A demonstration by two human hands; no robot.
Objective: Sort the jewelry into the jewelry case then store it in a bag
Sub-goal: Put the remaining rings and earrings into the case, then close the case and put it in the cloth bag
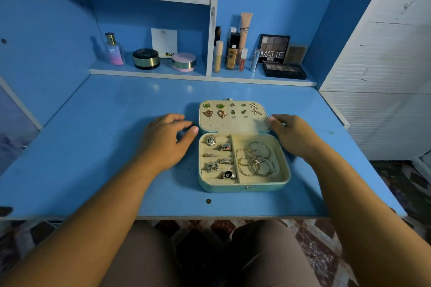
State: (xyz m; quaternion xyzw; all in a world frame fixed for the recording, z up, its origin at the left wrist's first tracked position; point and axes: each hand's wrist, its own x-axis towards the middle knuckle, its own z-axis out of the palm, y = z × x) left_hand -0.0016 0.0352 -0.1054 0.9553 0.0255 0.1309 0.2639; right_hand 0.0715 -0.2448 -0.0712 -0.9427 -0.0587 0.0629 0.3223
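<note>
Jewelry case point(243, 185) lies open flat on the desk point(93, 147), between both hands. Left hand point(166, 140) is loosely spread, empty, thumb nearly at the hinge corner; right hand point(290, 134) is also empty, fingertips touching or just beside the lid point(233, 123) edge. Rings point(219, 156), hoops point(256, 162) and earrings point(221, 109) are all seated, so the hands likely flank the lid to fold it shut. No bag in view.

Labels on the shelf behind the counter

An eyeshadow palette point(273, 50) reads "MATTE", its smaller print too blurred to read; a white card point(164, 42) shows "NUDE"; a perfume bottle point(113, 50) carries "SB". Lettering on the standing tubes is illegible.
</note>
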